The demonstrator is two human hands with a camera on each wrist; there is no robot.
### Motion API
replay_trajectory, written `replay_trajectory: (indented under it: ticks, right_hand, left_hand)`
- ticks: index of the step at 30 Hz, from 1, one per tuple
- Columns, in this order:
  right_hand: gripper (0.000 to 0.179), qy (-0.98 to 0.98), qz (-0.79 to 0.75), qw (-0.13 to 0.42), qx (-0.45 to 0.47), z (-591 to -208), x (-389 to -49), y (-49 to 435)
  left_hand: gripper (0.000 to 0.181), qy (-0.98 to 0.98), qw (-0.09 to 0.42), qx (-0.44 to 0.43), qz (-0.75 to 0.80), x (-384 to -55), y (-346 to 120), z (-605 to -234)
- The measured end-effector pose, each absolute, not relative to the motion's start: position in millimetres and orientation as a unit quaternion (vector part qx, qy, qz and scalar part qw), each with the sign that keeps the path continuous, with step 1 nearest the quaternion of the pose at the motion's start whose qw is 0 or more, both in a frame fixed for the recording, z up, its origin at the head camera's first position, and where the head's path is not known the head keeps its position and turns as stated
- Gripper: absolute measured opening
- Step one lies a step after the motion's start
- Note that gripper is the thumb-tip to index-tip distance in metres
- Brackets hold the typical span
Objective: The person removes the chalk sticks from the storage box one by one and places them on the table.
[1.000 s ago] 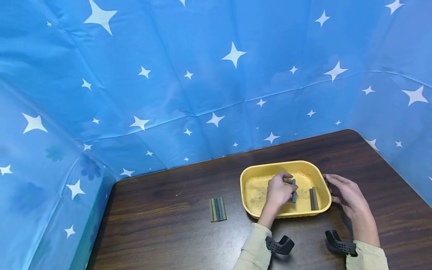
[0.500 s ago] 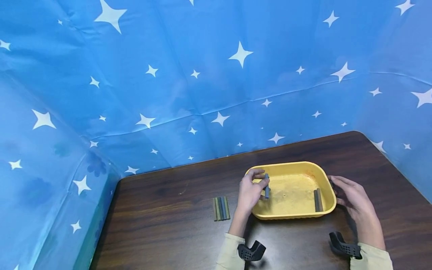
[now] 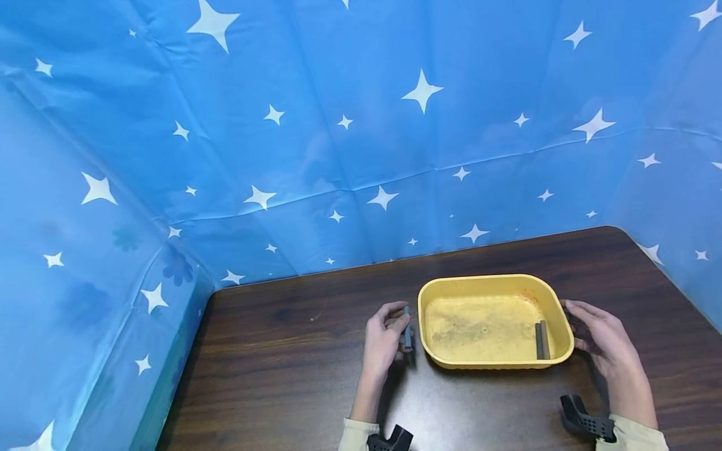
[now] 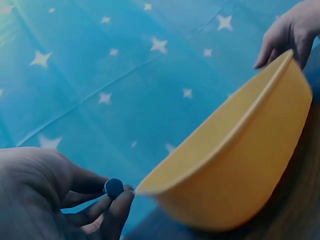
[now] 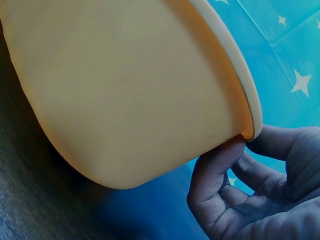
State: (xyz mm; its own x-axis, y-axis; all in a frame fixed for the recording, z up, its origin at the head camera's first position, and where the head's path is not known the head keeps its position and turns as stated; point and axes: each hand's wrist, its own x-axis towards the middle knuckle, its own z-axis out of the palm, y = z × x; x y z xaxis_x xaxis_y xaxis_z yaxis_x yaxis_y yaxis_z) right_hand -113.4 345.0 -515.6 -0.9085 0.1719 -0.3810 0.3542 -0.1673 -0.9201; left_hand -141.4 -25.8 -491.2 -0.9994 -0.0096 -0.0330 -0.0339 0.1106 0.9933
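My left hand [image 3: 381, 341] is just left of the yellow tray [image 3: 485, 365], pinching a blue-grey chalk stick [image 3: 407, 327] between thumb and fingers. The left wrist view shows the round end of the chalk stick [image 4: 114, 188] at the fingertips, close to the tray's rim. My right hand [image 3: 608, 338] is at the tray's right end. In the right wrist view, its thumb and finger pinch the tray's rim [image 5: 252, 107]. Two dark sticks, one grey-black [image 3: 538, 341] and one brownish [image 3: 545, 340], lie side by side inside the tray at the right.
The tray stands on a dark wooden table [image 3: 282, 376]. A blue curtain with white stars [image 3: 361, 125] hangs behind the table and along its sides. Black wrist mounts [image 3: 586, 421] sit on both forearms.
My left hand has lifted the chalk stick out of the tray and carried it left past the rim. It now covers the table sticks seen earlier. My right hand has stayed at the tray.
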Motion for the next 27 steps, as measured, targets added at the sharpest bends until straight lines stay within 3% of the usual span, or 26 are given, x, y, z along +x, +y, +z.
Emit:
replay_trajectory:
  ticks: [9,13,18,22,27]
  right_hand:
    - [0.053,0.669,-0.715,0.060,0.196,-517.6,-113.7,347.2]
    - [0.064,0.675,-0.706,0.063,0.206,-518.2,-114.0,345.8]
    - [0.048,0.659,-0.718,0.062,0.216,-517.4,-114.1,345.3]
    - [0.031,0.649,-0.729,0.062,0.208,-518.1,-113.9,346.2]
    - [0.054,0.660,-0.718,0.065,0.209,-518.4,-114.8,343.6]
  left_hand:
    - [0.034,0.748,-0.006,-0.074,0.659,-133.1,-76.6,-499.6]
    - [0.031,0.783,-0.040,-0.094,0.613,-131.5,-95.6,-505.1]
    - [0.025,0.843,-0.090,-0.121,0.516,-130.4,-111.5,-515.2]
    - [0.024,0.877,-0.083,-0.124,0.457,-131.0,-117.0,-521.8]
    - [0.023,0.892,-0.075,-0.123,0.429,-131.6,-118.7,-524.7]
